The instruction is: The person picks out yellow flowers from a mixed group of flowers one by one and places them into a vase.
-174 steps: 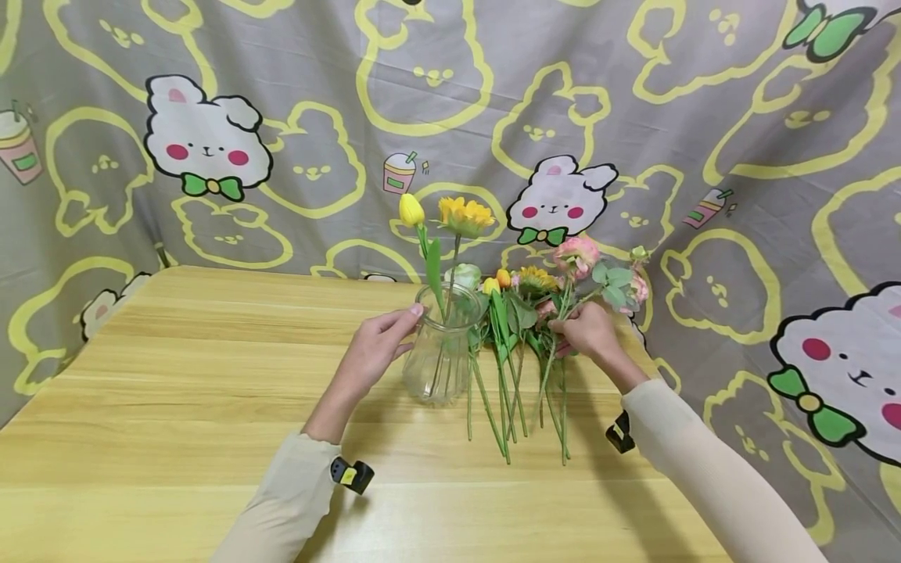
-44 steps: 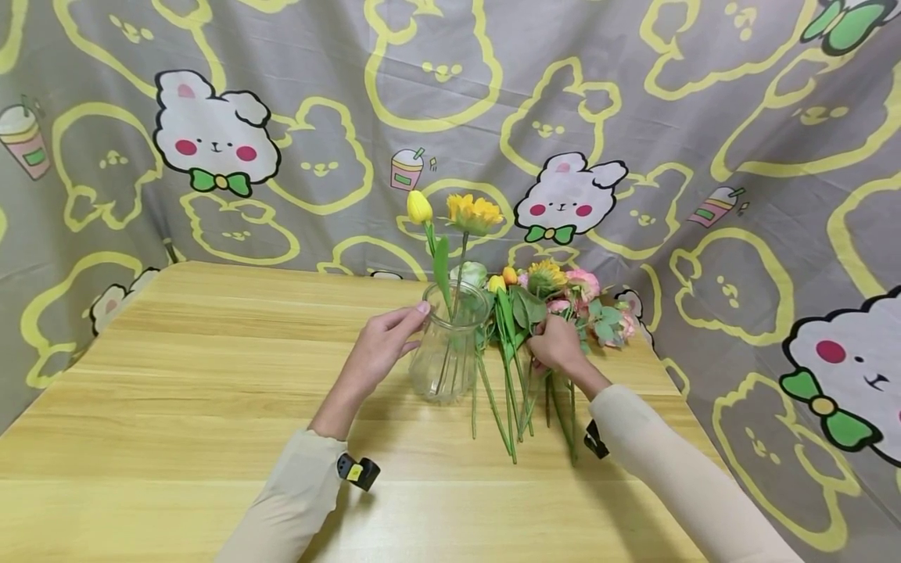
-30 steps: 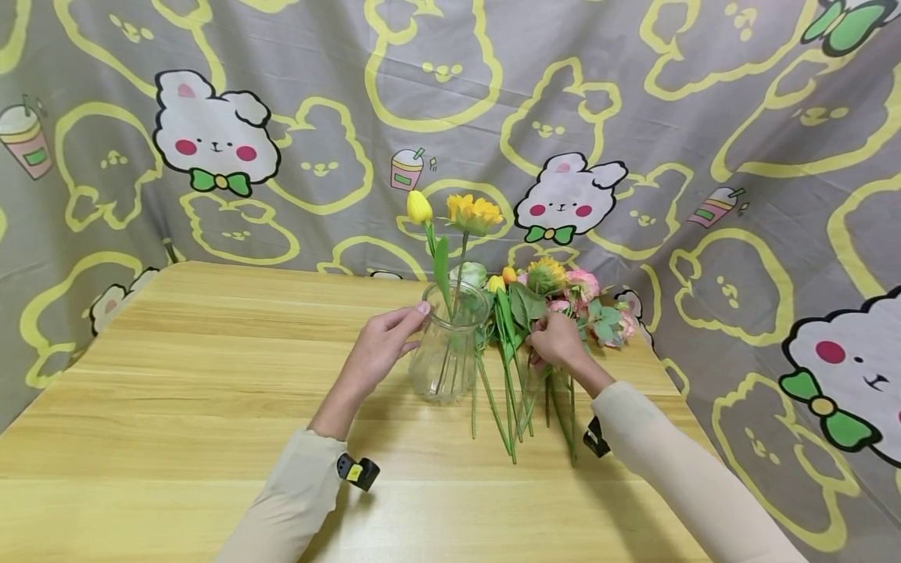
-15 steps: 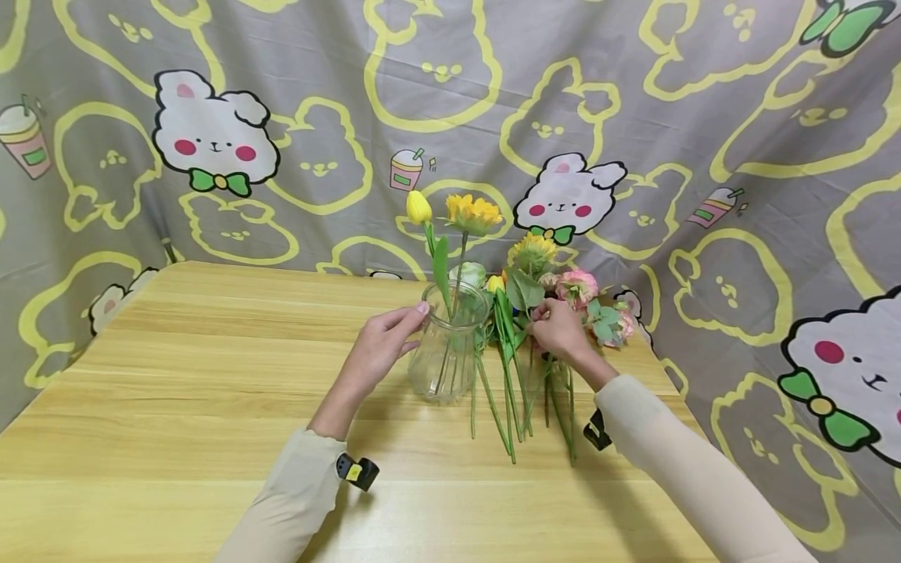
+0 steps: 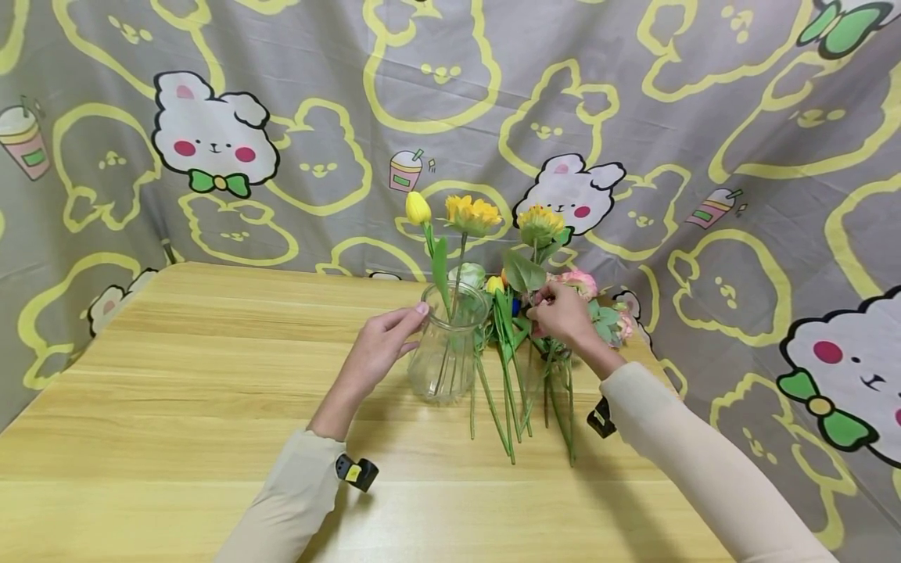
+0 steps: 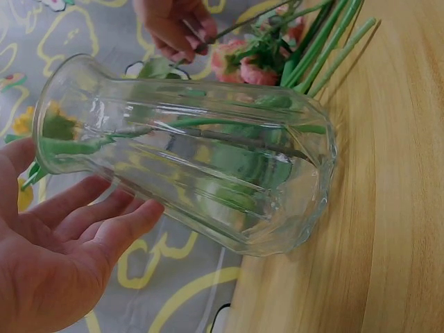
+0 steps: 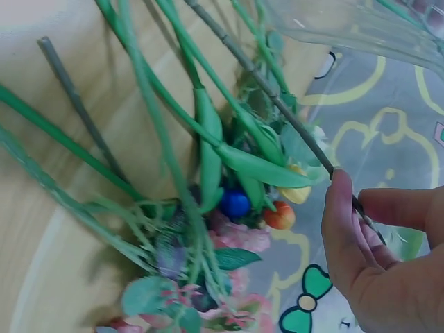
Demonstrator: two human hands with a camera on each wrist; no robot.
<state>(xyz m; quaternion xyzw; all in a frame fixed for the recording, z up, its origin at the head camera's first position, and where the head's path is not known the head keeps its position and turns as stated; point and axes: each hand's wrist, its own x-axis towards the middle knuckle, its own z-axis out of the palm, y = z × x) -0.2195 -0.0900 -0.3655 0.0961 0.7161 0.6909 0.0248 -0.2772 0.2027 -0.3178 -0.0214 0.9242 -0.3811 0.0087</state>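
My right hand (image 5: 563, 317) pinches the dark stem (image 7: 277, 104) of a yellow sunflower (image 5: 540, 225) between thumb and fingers. The flower head stands upright above the other flowers, with a broad green leaf (image 5: 524, 271) just below it. Beside the clear glass vase (image 6: 201, 159), my left hand (image 5: 383, 344) rests loosely, fingers nearly straight against its neck and thumb at the rim. Inside the vase stand a yellow tulip (image 5: 418, 209) and another sunflower (image 5: 473, 214), their stems visible through the glass. The vase is upright on the table.
Right of the vase lies a pile of flowers: yellow and orange tulips (image 5: 495, 285), pink blooms (image 5: 580, 283), and a blue tulip (image 7: 234, 202). Their green stems (image 5: 508, 422) point toward the wooden table's (image 5: 211, 375) front. A patterned grey curtain (image 5: 317, 102) hangs behind the table.
Earlier the right hand held up a pink flower, then let it down on the pile and took the sunflower's stem. The sunflower has risen out of the pile. The left hand stays at the vase.
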